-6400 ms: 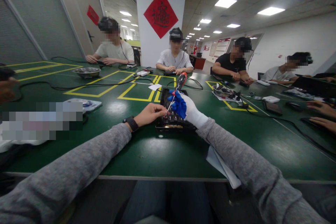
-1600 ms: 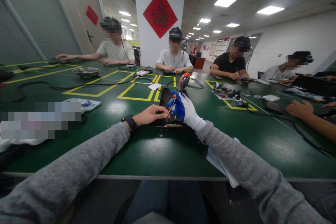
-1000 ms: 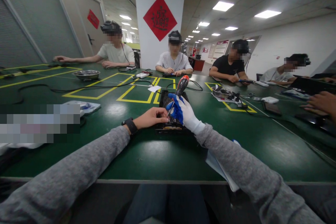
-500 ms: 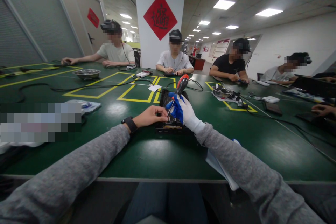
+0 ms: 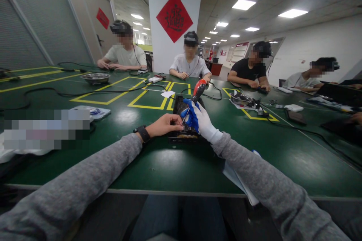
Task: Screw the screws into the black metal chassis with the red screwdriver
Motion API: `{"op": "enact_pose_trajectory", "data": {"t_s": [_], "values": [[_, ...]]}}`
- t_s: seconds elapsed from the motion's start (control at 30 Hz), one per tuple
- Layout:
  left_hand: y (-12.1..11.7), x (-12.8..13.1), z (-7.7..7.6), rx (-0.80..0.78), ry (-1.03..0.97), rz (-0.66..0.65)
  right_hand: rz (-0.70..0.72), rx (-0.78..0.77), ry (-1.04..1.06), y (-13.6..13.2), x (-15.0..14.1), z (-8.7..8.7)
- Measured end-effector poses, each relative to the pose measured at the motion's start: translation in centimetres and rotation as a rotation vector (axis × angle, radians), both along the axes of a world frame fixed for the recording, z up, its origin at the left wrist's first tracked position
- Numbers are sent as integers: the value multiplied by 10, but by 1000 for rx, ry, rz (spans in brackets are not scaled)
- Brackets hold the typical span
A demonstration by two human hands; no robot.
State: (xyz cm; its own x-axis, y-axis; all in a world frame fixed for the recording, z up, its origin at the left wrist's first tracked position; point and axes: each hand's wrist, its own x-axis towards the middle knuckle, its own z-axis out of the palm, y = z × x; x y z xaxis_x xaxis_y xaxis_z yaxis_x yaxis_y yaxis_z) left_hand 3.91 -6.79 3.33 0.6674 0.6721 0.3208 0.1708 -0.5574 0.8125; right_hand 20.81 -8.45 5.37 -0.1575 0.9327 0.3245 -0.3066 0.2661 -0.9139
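My right hand (image 5: 198,119) wears a white glove with blue fingers and grips a red-and-black screwdriver (image 5: 197,91), its shaft slanting down to the left. The tip meets a black device (image 5: 181,105) lying flat on the green table (image 5: 169,162). My bare left hand (image 5: 165,124), a black watch on its wrist, rests at the device's left edge with fingers pinched together close to the screwdriver tip. What the fingers pinch is too small to make out.
White papers (image 5: 240,180) lie under my right forearm at the table's front edge. A metal bowl (image 5: 95,78) stands far left, another metal dish with parts (image 5: 240,98) to the right. Black cables (image 5: 85,92) cross the yellow-taped table. Several people sit around the far side.
The hands stay on the device with the screwdriver held in the same way. The person at far left has drawn an outstretched arm back in. The view has shifted slightly.
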Motion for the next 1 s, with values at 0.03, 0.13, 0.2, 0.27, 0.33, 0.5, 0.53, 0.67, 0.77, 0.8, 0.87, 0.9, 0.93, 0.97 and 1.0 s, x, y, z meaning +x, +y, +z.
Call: {"op": "enact_pose_trajectory", "data": {"t_s": [0.03, 0.13, 0.2, 0.27, 0.33, 0.5, 0.53, 0.67, 0.77, 0.8, 0.87, 0.9, 0.93, 0.97, 1.0], "values": [[0, -1, 0, -7, 2, -4, 8, -12, -5, 0, 0, 0], [2, -3, 1, -36, 25, -64, 40, -63, 9, 1, 0, 1], [2, -4, 2, -45, 38, -104, 31, -70, 26, 1, 0, 1], [1, -4, 3, -32, 36, -103, 10, -44, 34, 1, -1, 1], [1, -3, 3, -3, 27, -63, 2, -19, 29, -1, -2, 1], [2, -3, -1, 26, 22, -25, 17, -38, 14, -3, -1, 2], [2, -4, -1, 23, 24, -37, 20, -42, 17, -2, -1, 2], [1, -3, 2, 19, 51, -80, -5, -33, 24, 2, 0, -1], [-1, -1, 3, 40, 71, -60, -52, 2, 14, 1, 0, -1], [-1, 0, 3, 46, 73, -49, -62, 10, 8, 1, 0, -1], [0, 0, 3, 50, 67, -39, -69, 12, 5, 0, 0, 0], [0, -1, 2, 49, 62, -46, -63, 4, 7, 0, 0, 1], [1, -2, 2, 45, 59, -58, -54, -10, 9, 0, 0, 1], [2, -2, 2, 38, 59, -74, -44, -28, 11, 1, 0, 1], [2, -3, 1, 29, 60, -89, -36, -45, 10, 2, 0, 0]]}}
